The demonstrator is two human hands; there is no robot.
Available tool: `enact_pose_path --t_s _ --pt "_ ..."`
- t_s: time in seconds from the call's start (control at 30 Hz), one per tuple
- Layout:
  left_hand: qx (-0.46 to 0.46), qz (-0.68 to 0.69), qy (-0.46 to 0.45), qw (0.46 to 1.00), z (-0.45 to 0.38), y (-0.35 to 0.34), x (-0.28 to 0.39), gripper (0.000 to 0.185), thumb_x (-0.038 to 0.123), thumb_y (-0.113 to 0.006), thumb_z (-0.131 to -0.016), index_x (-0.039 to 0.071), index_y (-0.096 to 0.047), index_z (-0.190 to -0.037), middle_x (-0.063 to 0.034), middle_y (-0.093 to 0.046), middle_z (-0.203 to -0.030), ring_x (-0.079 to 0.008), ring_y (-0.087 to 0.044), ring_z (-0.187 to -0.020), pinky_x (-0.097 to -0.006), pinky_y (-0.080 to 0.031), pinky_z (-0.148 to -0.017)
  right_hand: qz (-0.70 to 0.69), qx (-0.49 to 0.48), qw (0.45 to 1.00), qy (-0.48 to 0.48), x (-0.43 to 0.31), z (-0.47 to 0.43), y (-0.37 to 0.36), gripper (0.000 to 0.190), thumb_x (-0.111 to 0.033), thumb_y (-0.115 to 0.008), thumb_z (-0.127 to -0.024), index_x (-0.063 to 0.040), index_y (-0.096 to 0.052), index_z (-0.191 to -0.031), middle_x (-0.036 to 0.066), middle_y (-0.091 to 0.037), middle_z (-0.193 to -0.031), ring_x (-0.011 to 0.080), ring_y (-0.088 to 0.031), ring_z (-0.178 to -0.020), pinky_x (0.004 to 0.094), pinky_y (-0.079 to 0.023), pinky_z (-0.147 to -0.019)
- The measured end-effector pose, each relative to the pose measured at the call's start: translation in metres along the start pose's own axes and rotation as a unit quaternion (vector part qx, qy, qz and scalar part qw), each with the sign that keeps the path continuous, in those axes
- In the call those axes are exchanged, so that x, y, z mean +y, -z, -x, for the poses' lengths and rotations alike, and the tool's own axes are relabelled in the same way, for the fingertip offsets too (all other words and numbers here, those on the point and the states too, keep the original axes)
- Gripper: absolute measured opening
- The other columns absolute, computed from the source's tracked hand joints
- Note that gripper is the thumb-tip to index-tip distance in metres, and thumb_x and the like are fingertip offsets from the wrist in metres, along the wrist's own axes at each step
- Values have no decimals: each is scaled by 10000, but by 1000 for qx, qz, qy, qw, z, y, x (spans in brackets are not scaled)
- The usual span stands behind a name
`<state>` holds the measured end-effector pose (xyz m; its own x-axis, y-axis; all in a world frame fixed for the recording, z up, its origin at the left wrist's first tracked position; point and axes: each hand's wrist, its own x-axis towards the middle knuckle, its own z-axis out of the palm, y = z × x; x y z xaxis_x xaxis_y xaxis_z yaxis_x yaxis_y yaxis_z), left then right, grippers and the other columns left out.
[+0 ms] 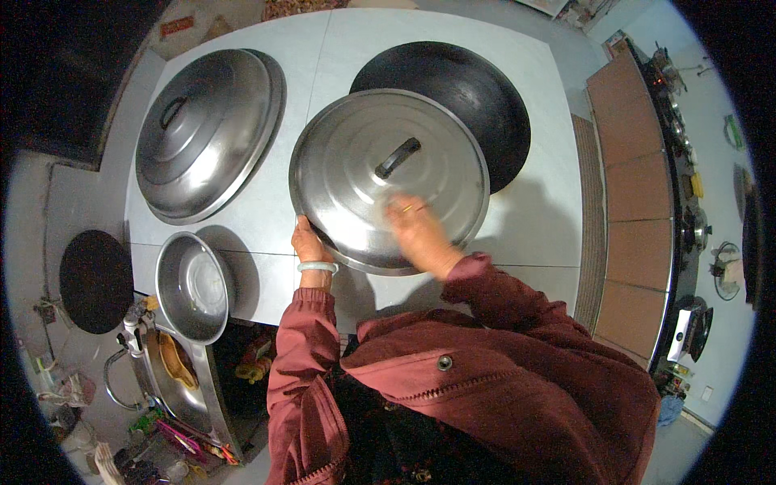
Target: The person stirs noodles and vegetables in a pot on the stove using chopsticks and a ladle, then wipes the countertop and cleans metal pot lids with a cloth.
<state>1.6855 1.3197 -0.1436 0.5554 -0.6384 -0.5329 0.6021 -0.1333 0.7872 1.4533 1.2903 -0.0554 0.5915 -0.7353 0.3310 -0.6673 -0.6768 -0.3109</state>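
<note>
A large round metal lid (339, 151) with a dark strap handle lies before me, partly over a big black wok (479, 91). My left hand (309, 242), with a pale bangle at the wrist, grips the lid's rim at its lower left. On the lid's top, below the handle, rests my right hand (418, 233), blurred, with a ring on one finger; whether it holds anything is unclear. A second domed metal lid (206, 133) lies at the left of the white tiled surface, over a rim mostly hidden beneath it.
A metal basin (200, 285) stands at the surface's lower left edge, beside a metal sink (194, 400) with a faucet (130, 333). A dark round disc (96, 282) is further left. Along the right runs a black-edged counter (673, 182) bearing pots and a small appliance.
</note>
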Motion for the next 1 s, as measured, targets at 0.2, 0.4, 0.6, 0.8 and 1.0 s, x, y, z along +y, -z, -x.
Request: enact_pose_path --t_s 0.2,0.4,0.6,0.8,1.0 --pt "24 -69 -4 997 -3 0 1 336 268 -438 -980 -39 -564 -1033 -93 -577 -1008 -206 -522 -886 -362 -446 -821 38 64 983 -169 82 -36 5 336 -20 -576 -741 -16 -611 -1076 184 -558 -1228 347 -543 -1007 446 -473 -869" --pt "11 -9 17 1000 3 -6 6 336 252 -408 -989 -37 -553 -1082 -100 -577 -1061 -229 -545 -953 -366 -444 -879 -56 -15 998 -4 3 7 -3 346 -56 -607 -750 -71 -618 -1095 166 -538 -1285 348 -508 -1153 452 -432 -975" --pt "-18 -4 55 998 8 -7 10 376 276 -404 -1001 -47 -538 -1138 -119 -576 -1138 -254 -552 -1012 -385 -431 -938 -80 19 985 -150 117 35 18 371 -96 -614 -769 -30 -605 -1134 211 -528 -1299 385 -483 -1200 446 -407 -1015" --pt "6 -9 2 1000 8 -20 21 350 271 -405 -1012 -38 -548 -1090 -100 -586 -1067 -230 -546 -965 -362 -432 -908 -25 21 981 -193 94 43 16 411 -37 -586 -748 -19 -600 -1158 222 -504 -1309 403 -468 -1161 453 -406 -999" --pt "-34 -1 -52 998 29 -46 39 293 285 -465 -1013 26 -563 -921 -41 -578 -866 -147 -530 -747 -299 -473 -665 -209 -31 967 142 -20 -53 4 356 -32 -600 -745 -29 -600 -1101 174 -504 -1304 345 -458 -1203 435 -419 -995"
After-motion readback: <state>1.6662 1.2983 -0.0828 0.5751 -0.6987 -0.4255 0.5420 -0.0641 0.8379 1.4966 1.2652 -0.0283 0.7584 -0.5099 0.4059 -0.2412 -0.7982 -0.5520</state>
